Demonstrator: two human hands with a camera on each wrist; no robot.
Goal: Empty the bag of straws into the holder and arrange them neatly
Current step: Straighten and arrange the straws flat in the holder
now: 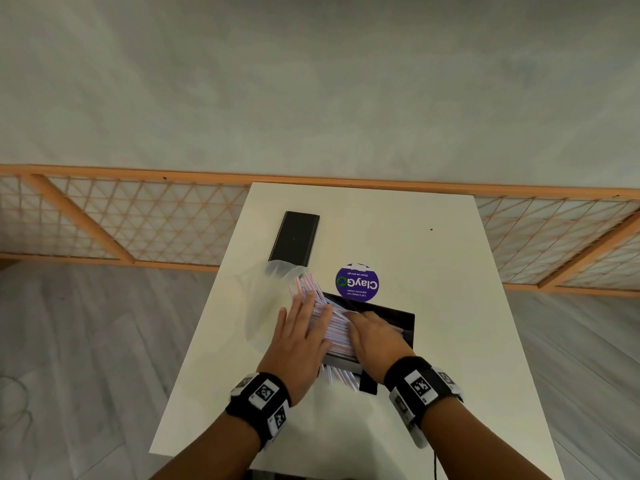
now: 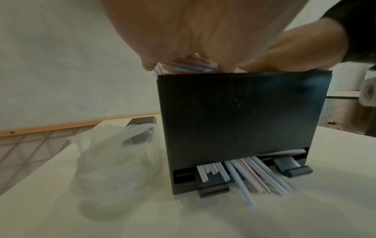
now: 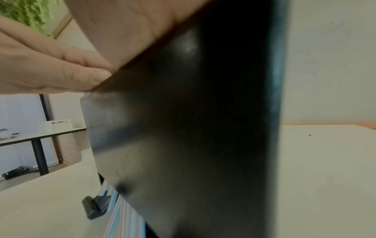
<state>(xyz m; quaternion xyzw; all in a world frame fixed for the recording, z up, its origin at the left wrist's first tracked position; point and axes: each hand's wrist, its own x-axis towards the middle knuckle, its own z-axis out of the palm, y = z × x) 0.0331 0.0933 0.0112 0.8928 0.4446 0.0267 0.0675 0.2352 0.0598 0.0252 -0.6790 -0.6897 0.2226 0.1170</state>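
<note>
The black straw holder (image 1: pixel 405 323) stands on the white table (image 1: pixel 433 265), open at the top. A heap of striped straws (image 1: pixel 323 315) lies slanted across its opening and sticks out at the far left. My left hand (image 1: pixel 304 320) lies flat on the heap, fingers straight. My right hand (image 1: pixel 367 323) presses on the straws inside the holder. From the left wrist, several straws (image 2: pixel 244 173) poke out of the bottom slot of the holder (image 2: pixel 234 120) onto the table. The clear plastic bag (image 1: pixel 263 306) lies crumpled left of the holder.
A black lid (image 1: pixel 294 240) lies at the table's far left, its near end under the bag. A round purple sticker (image 1: pixel 357 283) is just behind the holder. A wooden lattice rail (image 1: pixel 138 223) runs beyond the table's far edge.
</note>
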